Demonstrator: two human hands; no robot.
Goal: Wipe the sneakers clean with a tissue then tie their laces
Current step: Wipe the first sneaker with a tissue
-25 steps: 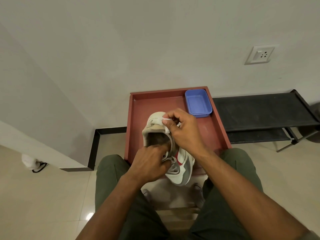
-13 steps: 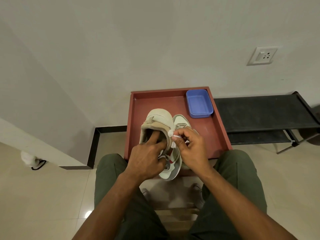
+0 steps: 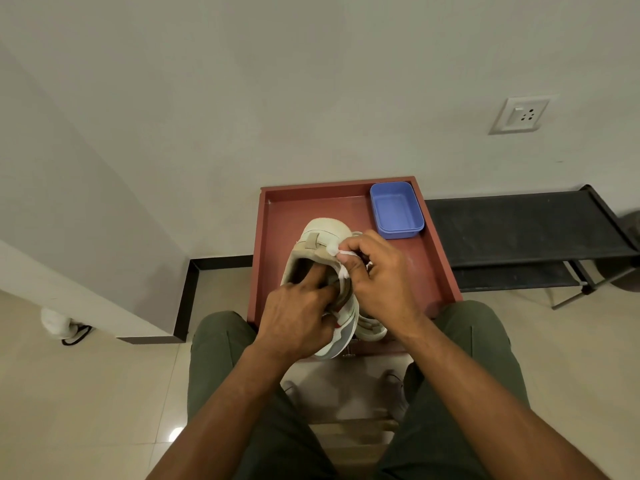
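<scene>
Fingers of the left hand are tucked inside the sneaker, thumb clamped outside, holding it heel-up over the middle of the red tray. Right hand pinches a crumpled white tissue against the shoe's heel collar. Second sneaker lies just beside it near the tray's near edge, mostly hidden. Blue plastic tub sits in the tray's far right corner. Tray's pushed against a plain wall with a socket, low black rack to its right, glossy beige floor tiles all round.
</scene>
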